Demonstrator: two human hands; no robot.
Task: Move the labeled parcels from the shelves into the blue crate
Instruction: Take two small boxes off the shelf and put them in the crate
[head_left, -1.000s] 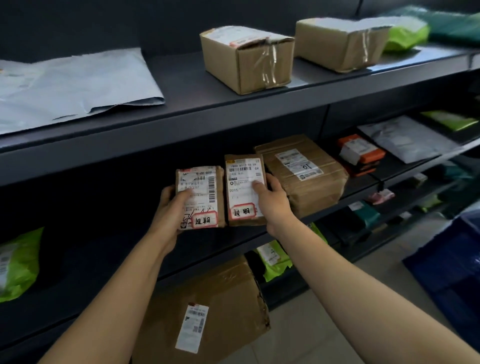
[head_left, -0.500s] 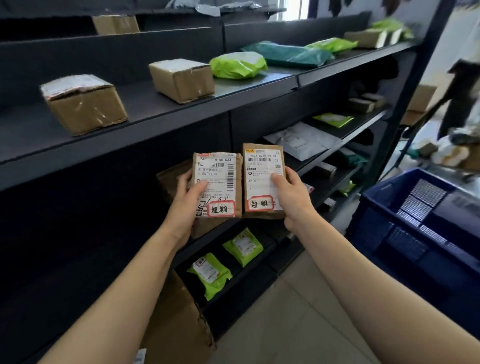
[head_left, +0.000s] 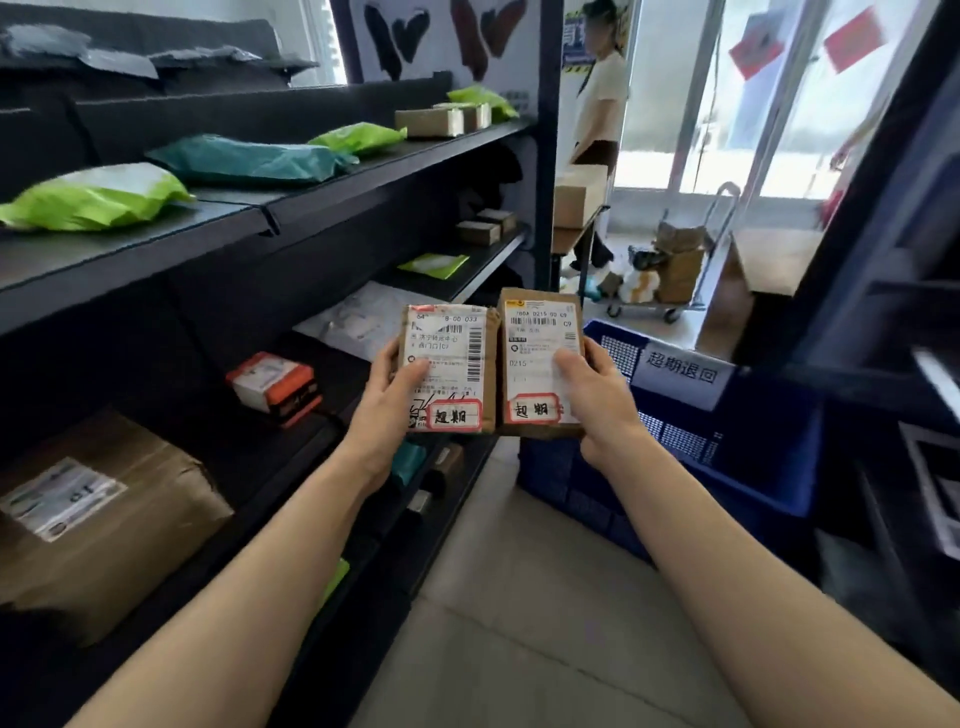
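both forearms reach forward from the near edge, bare, rising toward the middle of the view. the left hand (head_left: 387, 402) grips a small brown parcel (head_left: 448, 369) from its left side, thumb pressed across the white shipping label on the front and the other fingers wrapped behind, out of sight. the right hand (head_left: 597, 400) holds a second small brown parcel (head_left: 540, 361) from its right side in the same way, thumb flat on the label, remaining fingers curled behind and under the lower corner. the two parcels stand upright, side by side with their inner edges touching, faces turned to the camera. each carries a red-bordered sticker (head_left: 453, 415) with handwritten characters near its bottom edge (the right parcel sits slightly higher than the left).

the parcels hang in the air in front of the dark shelving unit (head_left: 311, 208) on the left, clear of its boards. just behind and to the right of them stands the blue crate (head_left: 737, 467) on the floor, with a white printed sign on its near wall. on the shelves lie green and teal mailer bags (head_left: 249, 158), an orange-and-white box (head_left: 272, 384), and a large brown carton (head_left: 104, 514) at near left. far off, a person (head_left: 602, 104) stands beside a trolley (head_left: 670, 270) loaded with boxes.
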